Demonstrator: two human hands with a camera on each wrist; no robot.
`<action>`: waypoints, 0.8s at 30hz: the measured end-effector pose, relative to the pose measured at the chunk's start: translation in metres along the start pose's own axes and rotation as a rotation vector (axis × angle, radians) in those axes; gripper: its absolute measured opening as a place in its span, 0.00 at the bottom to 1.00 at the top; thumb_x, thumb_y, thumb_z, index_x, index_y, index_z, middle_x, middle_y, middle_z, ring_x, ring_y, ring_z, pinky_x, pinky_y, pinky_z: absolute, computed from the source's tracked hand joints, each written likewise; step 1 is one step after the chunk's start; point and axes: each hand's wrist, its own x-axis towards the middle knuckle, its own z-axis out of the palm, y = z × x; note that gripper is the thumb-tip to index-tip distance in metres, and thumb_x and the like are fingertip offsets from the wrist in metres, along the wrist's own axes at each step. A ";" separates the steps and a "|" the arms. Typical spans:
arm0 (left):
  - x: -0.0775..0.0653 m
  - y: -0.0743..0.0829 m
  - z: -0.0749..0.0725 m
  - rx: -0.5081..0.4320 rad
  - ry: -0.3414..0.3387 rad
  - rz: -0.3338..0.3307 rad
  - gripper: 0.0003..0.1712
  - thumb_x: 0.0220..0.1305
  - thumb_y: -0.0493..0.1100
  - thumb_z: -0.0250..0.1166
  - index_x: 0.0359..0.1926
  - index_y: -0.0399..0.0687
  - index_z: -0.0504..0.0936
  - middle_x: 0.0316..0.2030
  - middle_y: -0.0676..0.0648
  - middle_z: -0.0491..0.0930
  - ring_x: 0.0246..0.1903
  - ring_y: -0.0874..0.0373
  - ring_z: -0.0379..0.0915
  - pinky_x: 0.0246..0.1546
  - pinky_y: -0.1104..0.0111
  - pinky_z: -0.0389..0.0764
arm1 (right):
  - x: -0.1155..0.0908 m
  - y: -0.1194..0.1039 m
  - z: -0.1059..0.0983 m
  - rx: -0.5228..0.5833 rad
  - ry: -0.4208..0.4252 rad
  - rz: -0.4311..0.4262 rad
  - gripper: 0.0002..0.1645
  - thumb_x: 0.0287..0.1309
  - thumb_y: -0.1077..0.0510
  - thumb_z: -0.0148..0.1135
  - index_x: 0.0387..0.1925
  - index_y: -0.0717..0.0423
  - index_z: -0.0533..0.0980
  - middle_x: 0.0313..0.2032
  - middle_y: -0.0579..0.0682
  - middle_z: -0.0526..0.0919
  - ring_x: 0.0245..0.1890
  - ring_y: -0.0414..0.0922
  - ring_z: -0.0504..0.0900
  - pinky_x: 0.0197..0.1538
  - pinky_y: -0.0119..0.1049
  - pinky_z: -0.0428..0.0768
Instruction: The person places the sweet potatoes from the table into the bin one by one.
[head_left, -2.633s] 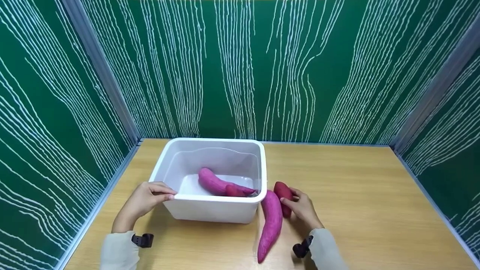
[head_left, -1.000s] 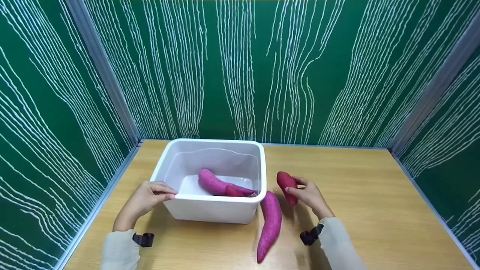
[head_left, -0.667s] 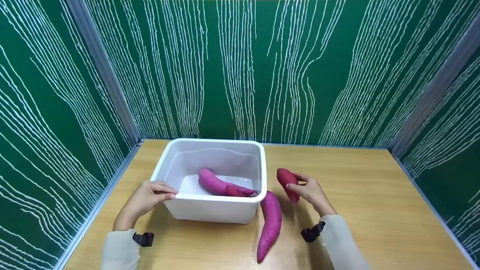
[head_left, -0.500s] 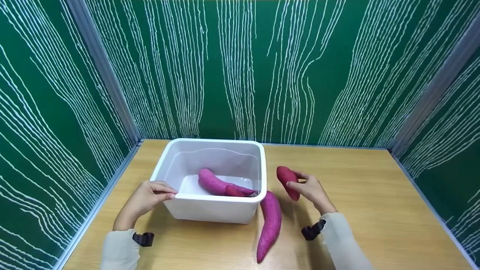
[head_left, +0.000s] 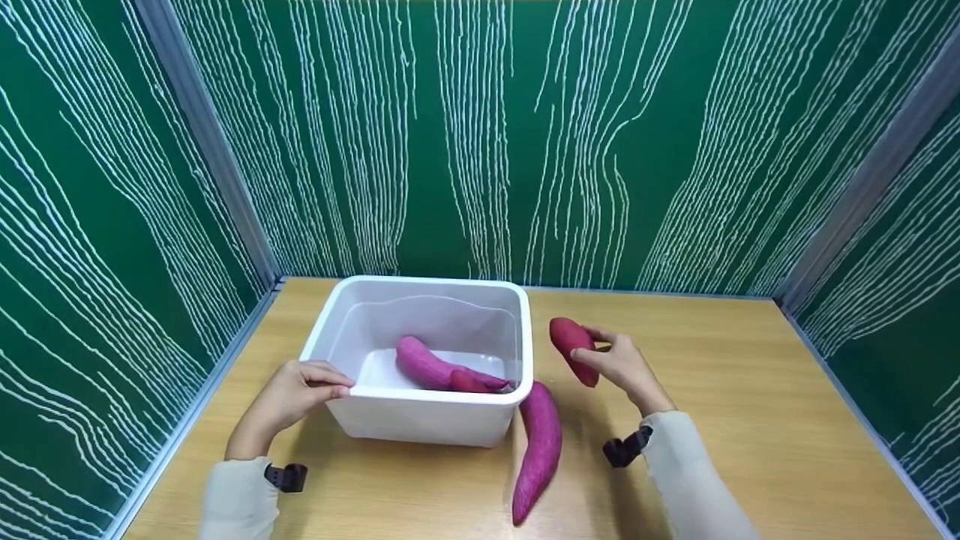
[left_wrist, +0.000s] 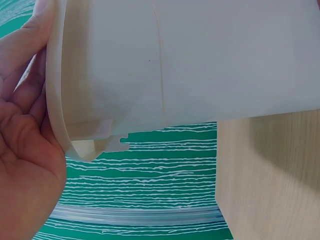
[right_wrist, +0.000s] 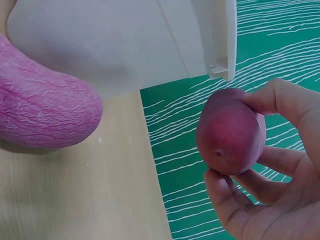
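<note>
My left hand (head_left: 289, 405) pinches the rim of a white plastic bin (head_left: 427, 420) at its near left corner; the left wrist view shows the thumb and fingers on either side of that rim. Right of the bin, my right hand (head_left: 626, 367) grips a red sweet potato (head_left: 574, 349) between thumb and fingers, raised off the table. The right wrist view shows this sweet potato (right_wrist: 230, 132) end-on. Inside the bin lie a pink sweet potato (head_left: 424, 364) and a red one (head_left: 466, 381), partly hidden by the front wall.
A long curved pink sweet potato (head_left: 540, 450) lies on the wooden table (head_left: 712, 420) against the bin's right side. Green walls (head_left: 465, 150) with white wavy lines enclose the table at the back and both sides.
My right hand has lifted the red sweet potato from beside the long pink one and carried it up and away from me. My left hand stays on the bin rim.
</note>
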 end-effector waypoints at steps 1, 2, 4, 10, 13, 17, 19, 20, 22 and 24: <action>0.000 0.000 0.000 -0.002 0.000 0.011 0.06 0.54 0.41 0.72 0.35 0.48 0.90 0.38 0.47 0.86 0.44 0.53 0.77 0.47 0.63 0.80 | 0.000 -0.002 0.000 0.003 0.000 -0.012 0.39 0.57 0.51 0.65 0.66 0.65 0.65 0.57 0.66 0.73 0.50 0.53 0.79 0.49 0.39 0.78; 0.000 -0.001 0.000 -0.002 -0.001 0.025 0.07 0.54 0.41 0.72 0.35 0.47 0.90 0.38 0.46 0.86 0.43 0.53 0.77 0.45 0.66 0.80 | 0.001 -0.003 -0.001 0.006 0.003 -0.017 0.39 0.57 0.51 0.65 0.65 0.65 0.66 0.57 0.66 0.73 0.50 0.53 0.79 0.48 0.38 0.78; 0.000 -0.001 0.000 -0.001 -0.001 0.045 0.07 0.54 0.40 0.72 0.35 0.45 0.90 0.37 0.46 0.86 0.42 0.53 0.77 0.41 0.72 0.79 | 0.002 -0.006 -0.002 0.012 0.004 -0.023 0.38 0.57 0.52 0.65 0.65 0.64 0.66 0.56 0.66 0.74 0.50 0.53 0.80 0.46 0.35 0.79; 0.000 0.001 0.000 -0.001 0.007 0.032 0.06 0.54 0.40 0.72 0.35 0.46 0.90 0.37 0.46 0.86 0.42 0.54 0.77 0.43 0.70 0.80 | 0.003 -0.016 -0.004 0.006 -0.006 -0.007 0.39 0.56 0.51 0.65 0.66 0.62 0.66 0.58 0.65 0.73 0.50 0.53 0.79 0.47 0.36 0.80; -0.001 0.002 -0.001 -0.006 0.007 0.023 0.06 0.54 0.40 0.72 0.35 0.46 0.90 0.37 0.46 0.86 0.43 0.54 0.77 0.46 0.64 0.81 | 0.004 -0.020 -0.005 -0.004 -0.007 -0.013 0.39 0.56 0.51 0.65 0.66 0.63 0.66 0.57 0.65 0.74 0.50 0.53 0.79 0.47 0.37 0.80; -0.001 0.002 -0.001 -0.008 0.003 0.008 0.07 0.54 0.41 0.72 0.36 0.46 0.90 0.38 0.46 0.86 0.43 0.54 0.77 0.47 0.60 0.81 | 0.006 -0.026 -0.005 -0.006 -0.014 -0.032 0.38 0.56 0.51 0.65 0.66 0.62 0.66 0.57 0.65 0.74 0.48 0.53 0.79 0.45 0.36 0.80; -0.001 0.002 0.000 -0.006 0.005 0.000 0.07 0.54 0.41 0.72 0.36 0.47 0.90 0.38 0.47 0.86 0.43 0.54 0.77 0.48 0.60 0.81 | 0.006 -0.030 -0.004 -0.003 -0.018 -0.039 0.38 0.56 0.51 0.65 0.65 0.62 0.67 0.58 0.64 0.74 0.48 0.53 0.79 0.44 0.35 0.80; -0.001 0.001 0.000 -0.004 0.006 -0.001 0.07 0.54 0.41 0.72 0.36 0.47 0.90 0.38 0.47 0.86 0.43 0.54 0.77 0.48 0.60 0.81 | 0.007 -0.031 -0.004 -0.003 -0.019 -0.041 0.38 0.56 0.52 0.66 0.65 0.61 0.67 0.58 0.64 0.73 0.48 0.53 0.79 0.44 0.35 0.81; -0.001 0.001 0.000 0.000 0.005 0.004 0.07 0.54 0.41 0.72 0.36 0.47 0.90 0.38 0.46 0.86 0.44 0.53 0.77 0.48 0.59 0.81 | 0.007 -0.034 -0.003 -0.006 -0.022 -0.047 0.38 0.55 0.52 0.66 0.65 0.61 0.67 0.58 0.64 0.73 0.48 0.54 0.79 0.44 0.36 0.81; 0.000 0.001 0.000 0.000 0.006 -0.003 0.07 0.54 0.41 0.72 0.36 0.48 0.90 0.38 0.47 0.86 0.44 0.53 0.77 0.49 0.59 0.80 | 0.008 -0.036 -0.003 -0.014 -0.027 -0.056 0.38 0.55 0.52 0.66 0.65 0.61 0.67 0.58 0.64 0.73 0.49 0.54 0.79 0.45 0.37 0.81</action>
